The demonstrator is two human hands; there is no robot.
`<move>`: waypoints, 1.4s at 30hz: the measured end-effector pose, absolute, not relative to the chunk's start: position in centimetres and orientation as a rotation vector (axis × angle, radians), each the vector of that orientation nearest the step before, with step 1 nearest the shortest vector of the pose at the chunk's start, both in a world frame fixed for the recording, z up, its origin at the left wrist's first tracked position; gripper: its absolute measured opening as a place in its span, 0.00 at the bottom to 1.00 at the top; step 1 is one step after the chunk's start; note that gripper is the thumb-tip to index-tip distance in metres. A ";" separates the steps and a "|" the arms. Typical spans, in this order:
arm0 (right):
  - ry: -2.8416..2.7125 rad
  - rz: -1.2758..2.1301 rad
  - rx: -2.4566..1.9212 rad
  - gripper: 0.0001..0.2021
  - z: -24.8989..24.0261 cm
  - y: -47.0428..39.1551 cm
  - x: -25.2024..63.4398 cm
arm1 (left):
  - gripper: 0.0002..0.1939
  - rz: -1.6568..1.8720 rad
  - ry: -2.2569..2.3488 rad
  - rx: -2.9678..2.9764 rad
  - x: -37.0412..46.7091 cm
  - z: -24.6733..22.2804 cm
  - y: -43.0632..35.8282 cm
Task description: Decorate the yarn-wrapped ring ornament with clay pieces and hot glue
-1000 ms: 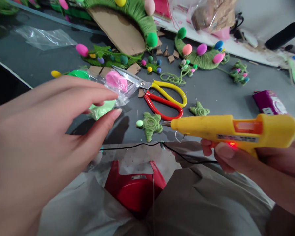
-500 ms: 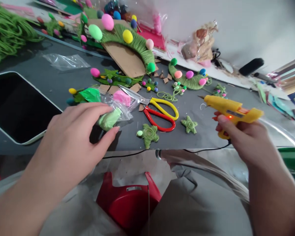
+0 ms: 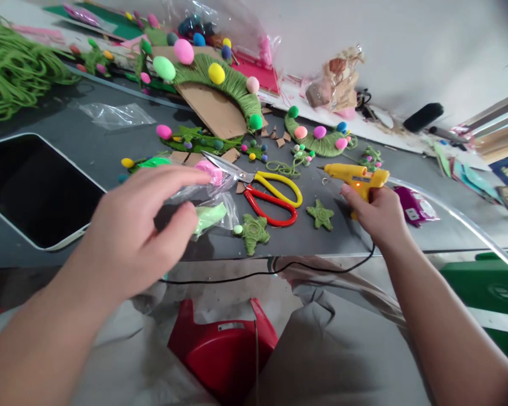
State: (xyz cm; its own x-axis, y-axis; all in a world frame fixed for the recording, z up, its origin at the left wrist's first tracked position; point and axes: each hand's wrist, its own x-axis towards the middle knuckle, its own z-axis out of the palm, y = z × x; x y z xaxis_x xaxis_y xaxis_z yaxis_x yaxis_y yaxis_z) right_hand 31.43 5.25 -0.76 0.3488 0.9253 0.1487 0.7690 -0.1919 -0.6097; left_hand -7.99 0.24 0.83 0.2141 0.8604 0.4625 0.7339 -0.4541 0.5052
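Note:
My right hand (image 3: 379, 211) is wrapped round a yellow hot glue gun (image 3: 351, 173), its nozzle pointing left and a small orange light glowing on its side. A clear glue stick (image 3: 461, 211) trails from its back. My left hand (image 3: 139, 225) hovers at the table's left part, thumb and fingers apart. By its thumb lies a clear bag of light green pompoms or clay (image 3: 210, 217); whether they touch I cannot tell. A pink bundle in plastic (image 3: 211, 172) is partly hidden behind the fingers. Scissors (image 3: 273, 197) with red and yellow handles and two green yarn stars (image 3: 254, 232) lie between my hands.
Behind stand a green yarn-wrapped arch (image 3: 237, 93) with colourful pompoms and a smaller arch (image 3: 322, 144). A tablet (image 3: 38, 192) lies at left, below green yarn (image 3: 17, 67). A purple packet (image 3: 415, 206) is at right. The gun's black cord (image 3: 237, 276) hangs along the table's front edge.
The glue gun moved left and slightly down in my right hand, uncovering the purple packet. The light green bag now lies further right, out from between my left thumb and fingers.

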 end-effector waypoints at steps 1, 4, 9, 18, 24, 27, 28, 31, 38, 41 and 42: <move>-1.467 0.353 -2.027 0.22 -0.5 5.2 31.2 | 0.20 1.073 1.576 2.304 -8.2 1.0 1.0; -1.466 0.439 -2.058 0.24 0.4 4.6 30.7 | 0.23 1.000 1.585 2.472 -8.5 0.9 3.7; -1.522 0.484 -2.106 0.23 1.3 3.1 30.9 | 0.21 0.802 1.602 2.486 -7.8 -0.2 6.7; -1.531 0.283 -2.199 0.27 3.2 -1.7 31.7 | 0.14 1.006 1.714 2.365 -6.8 0.6 6.3; -1.632 0.578 -1.534 0.06 3.9 -2.3 26.0 | 0.10 1.270 1.427 2.335 -4.5 1.9 3.2; -1.748 0.640 -1.318 0.09 3.8 -2.0 23.3 | 0.09 1.225 1.253 2.352 -3.0 2.2 2.2; -1.754 0.659 -1.300 0.09 3.8 -1.8 22.6 | 0.08 1.212 1.214 2.360 -2.6 2.2 2.0; -1.741 0.707 -1.314 0.07 3.7 -1.4 21.3 | 0.07 1.175 1.170 2.350 -1.9 2.2 1.7; -1.566 0.883 -1.301 0.04 3.1 -0.7 20.4 | 0.06 1.119 1.168 2.322 -1.2 1.9 1.1; -1.534 0.893 -1.321 0.07 2.9 -0.8 20.3 | 0.06 1.112 1.193 2.317 -1.1 1.7 0.8; -1.536 0.879 -1.326 0.07 2.9 -0.8 20.3 | 0.06 1.114 1.195 2.311 -1.1 1.7 0.7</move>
